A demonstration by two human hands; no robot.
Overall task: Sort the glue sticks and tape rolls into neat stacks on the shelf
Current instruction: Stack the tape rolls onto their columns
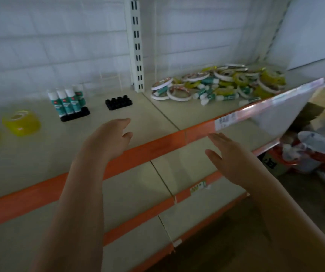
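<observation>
Beige shelf [157, 114] with orange edge, left hand [108, 138] loose and holding nothing, right hand [230, 158] flat and holding nothing, glue sticks [67, 103] upright, messy pile [222, 83] of tape and glue

Beige shelving [40, 165] with orange edges [153, 148], white grid back panel [59, 46], slotted upright [136, 46].

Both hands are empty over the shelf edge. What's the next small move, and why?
Probably reach the right hand to the mixed pile at the right and pick out one glue stick. Both it and the left hand are open and hold nothing, the black holder stands empty, and four glue sticks already stand in the other holder.
</observation>
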